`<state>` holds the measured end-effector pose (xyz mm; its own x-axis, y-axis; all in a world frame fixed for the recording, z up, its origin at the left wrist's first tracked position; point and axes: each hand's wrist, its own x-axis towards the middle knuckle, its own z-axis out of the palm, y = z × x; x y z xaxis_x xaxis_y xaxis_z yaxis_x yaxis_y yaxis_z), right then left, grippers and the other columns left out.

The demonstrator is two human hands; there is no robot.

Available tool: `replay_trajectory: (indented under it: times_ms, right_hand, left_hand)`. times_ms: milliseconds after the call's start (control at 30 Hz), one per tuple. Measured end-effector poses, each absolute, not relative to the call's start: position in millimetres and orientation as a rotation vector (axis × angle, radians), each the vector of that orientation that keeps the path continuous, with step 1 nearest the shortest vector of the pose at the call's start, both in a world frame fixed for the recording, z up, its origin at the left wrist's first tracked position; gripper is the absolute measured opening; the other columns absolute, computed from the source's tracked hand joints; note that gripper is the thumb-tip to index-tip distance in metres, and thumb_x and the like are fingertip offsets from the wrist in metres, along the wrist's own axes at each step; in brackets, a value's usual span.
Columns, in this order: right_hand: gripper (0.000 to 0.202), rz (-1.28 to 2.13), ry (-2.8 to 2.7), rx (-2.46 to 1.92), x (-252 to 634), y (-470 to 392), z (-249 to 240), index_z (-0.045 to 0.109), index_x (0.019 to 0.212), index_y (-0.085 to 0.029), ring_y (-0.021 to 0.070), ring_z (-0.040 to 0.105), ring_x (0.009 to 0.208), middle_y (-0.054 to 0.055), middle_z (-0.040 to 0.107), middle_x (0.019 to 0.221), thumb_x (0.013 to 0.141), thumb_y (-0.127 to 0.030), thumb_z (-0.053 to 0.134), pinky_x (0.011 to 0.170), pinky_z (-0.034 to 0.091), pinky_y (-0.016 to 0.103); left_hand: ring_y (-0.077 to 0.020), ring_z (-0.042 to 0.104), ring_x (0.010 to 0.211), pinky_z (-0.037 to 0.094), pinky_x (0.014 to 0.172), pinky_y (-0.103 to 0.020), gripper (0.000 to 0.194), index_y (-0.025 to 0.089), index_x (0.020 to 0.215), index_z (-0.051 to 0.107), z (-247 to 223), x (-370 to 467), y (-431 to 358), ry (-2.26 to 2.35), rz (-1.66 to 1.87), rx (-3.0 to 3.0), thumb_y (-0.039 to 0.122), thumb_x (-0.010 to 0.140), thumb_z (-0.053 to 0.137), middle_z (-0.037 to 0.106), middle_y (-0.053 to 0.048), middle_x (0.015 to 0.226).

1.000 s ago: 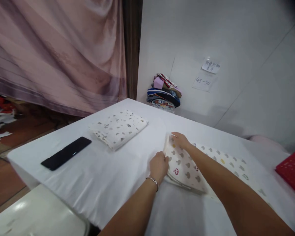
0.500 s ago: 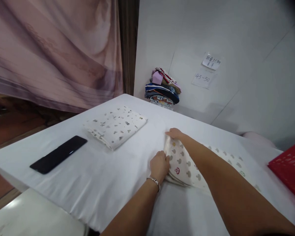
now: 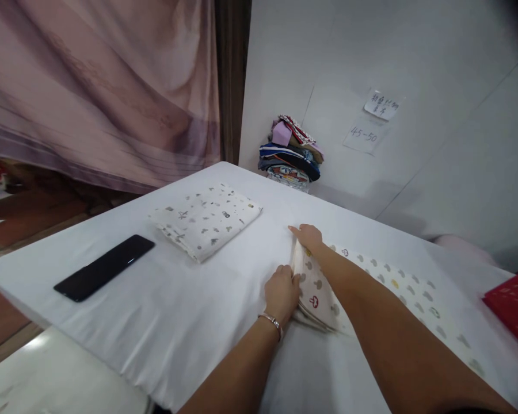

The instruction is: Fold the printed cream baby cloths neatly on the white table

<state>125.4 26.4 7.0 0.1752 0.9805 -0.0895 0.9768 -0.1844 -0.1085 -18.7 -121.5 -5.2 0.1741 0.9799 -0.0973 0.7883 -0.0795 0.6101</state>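
Observation:
A white cloth with a grey mushroom print point(image 3: 319, 287) lies layered on the white-covered table, its left edge lifted a little. My left hand point(image 3: 282, 292), with a bracelet at the wrist, is closed on the near part of that edge. On the far corner of the same edge, my right hand point(image 3: 307, 236) is closed, fingers bent over the fabric. My right forearm hides the middle of the cloth; the rest of it spreads out to the right behind the arm. Left of my hands lies a folded cloth with a small leaf-like print point(image 3: 211, 221), untouched.
A black phone-like slab point(image 3: 106, 267) rests on the white table point(image 3: 190, 333) at the left. A stack of folded clothes point(image 3: 290, 152) stands by the wall at the back. A red object point(image 3: 513, 305) sits at the right edge, and a pink curtain point(image 3: 103, 86) hangs at the left.
The lifted edge of the mushroom-print cloth has folded over slightly, and more of its flat part shows behind my right arm. Both hands keep their hold. The view has shifted slightly.

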Motion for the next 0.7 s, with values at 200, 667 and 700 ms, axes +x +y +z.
replay_trajectory:
  times_ms: [200,667,700]
  right_hand:
    - [0.065,0.185,-1.986,-2.377,126,25,4,0.066,0.098,-0.016,0.0242,0.060,0.095,0.013,0.068,0.101,0.088,-0.067,0.026,0.078,0.042,0.031]
    - [0.058,0.052,-1.977,-2.257,119,16,4,0.063,0.103,-0.013,0.0260,0.056,0.104,0.016,0.066,0.103,0.096,-0.051,0.019,0.091,0.033,0.038]
    - [0.056,0.055,-1.967,-2.226,120,12,6,0.063,0.104,-0.014,0.0253,0.055,0.106,0.015,0.066,0.106,0.097,-0.050,0.020,0.093,0.032,0.038]
  left_hand:
    - [-0.0179,0.058,0.086,0.037,0.067,-0.028,0.011,0.021,0.085,0.052,-8,-18,-122,1.665,0.531,1.932,0.031,0.088,0.049,0.059,-0.004,0.095]
    - [-0.0180,0.060,0.086,0.038,0.071,-0.027,0.016,0.024,0.101,0.053,-17,-18,-119,1.663,0.651,1.795,0.028,0.086,0.051,0.066,-0.002,0.096]
    - [-0.0179,0.060,0.087,0.038,0.072,-0.027,0.016,0.024,0.101,0.054,-17,-18,-120,1.663,0.649,1.804,0.028,0.086,0.050,0.066,-0.003,0.097]
